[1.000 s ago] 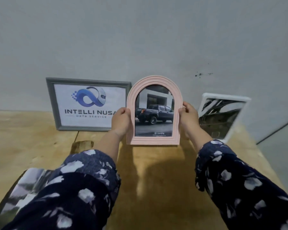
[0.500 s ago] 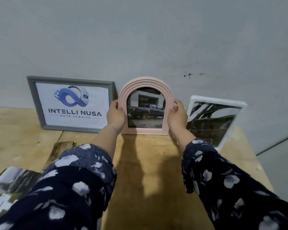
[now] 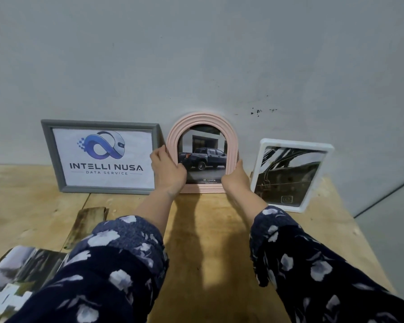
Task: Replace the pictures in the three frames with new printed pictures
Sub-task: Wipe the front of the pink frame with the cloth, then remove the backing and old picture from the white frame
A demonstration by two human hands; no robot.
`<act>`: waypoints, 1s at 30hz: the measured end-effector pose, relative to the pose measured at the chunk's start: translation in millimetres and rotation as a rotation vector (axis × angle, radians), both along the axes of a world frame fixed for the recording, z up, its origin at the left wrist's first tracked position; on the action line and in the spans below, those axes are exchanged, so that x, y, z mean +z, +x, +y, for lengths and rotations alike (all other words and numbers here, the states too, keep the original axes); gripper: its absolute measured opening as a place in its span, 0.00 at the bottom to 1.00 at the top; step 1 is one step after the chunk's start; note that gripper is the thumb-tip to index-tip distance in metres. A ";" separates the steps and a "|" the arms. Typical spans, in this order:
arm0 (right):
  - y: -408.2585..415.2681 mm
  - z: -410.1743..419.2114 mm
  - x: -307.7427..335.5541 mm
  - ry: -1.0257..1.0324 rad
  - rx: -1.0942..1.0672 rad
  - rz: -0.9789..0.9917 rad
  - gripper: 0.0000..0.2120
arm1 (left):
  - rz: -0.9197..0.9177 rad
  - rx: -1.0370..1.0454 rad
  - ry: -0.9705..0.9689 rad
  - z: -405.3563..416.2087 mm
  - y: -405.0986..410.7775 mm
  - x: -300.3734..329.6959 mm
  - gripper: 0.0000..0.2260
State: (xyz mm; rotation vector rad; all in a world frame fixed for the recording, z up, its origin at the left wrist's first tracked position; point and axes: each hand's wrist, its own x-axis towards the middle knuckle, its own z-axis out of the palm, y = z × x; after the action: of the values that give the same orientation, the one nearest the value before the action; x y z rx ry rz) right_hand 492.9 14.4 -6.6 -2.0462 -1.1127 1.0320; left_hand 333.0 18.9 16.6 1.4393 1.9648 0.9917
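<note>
A pink arched frame with a picture of a dark pickup truck stands upright against the grey wall, its base on the wooden table. My left hand grips its lower left edge, and my right hand holds its lower right edge. Left of it leans a grey frame with an Intelli Nusa logo print. To the right a white frame holding a dark glossy picture leans on the wall.
Loose printed pictures lie at the table's near left corner. A brownish print lies flat in front of the grey frame. The table's right edge drops off past the white frame.
Both hands have carried the pink frame away from me and set it down against the wall between the other two frames. My hands have slid lower on its sides.
</note>
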 end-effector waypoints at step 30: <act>181.9 -77.1 -52.5 0.152 -0.256 -0.089 0.11 | -0.263 -0.491 -0.145 -16.6 160.7 -27.9 0.15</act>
State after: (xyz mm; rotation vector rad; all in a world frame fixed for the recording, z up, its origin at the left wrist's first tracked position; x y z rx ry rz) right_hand 674.8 -62.8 -59.1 -2.0627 -0.9121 0.7148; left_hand 493.6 2.3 -11.3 1.5176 1.3719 0.7512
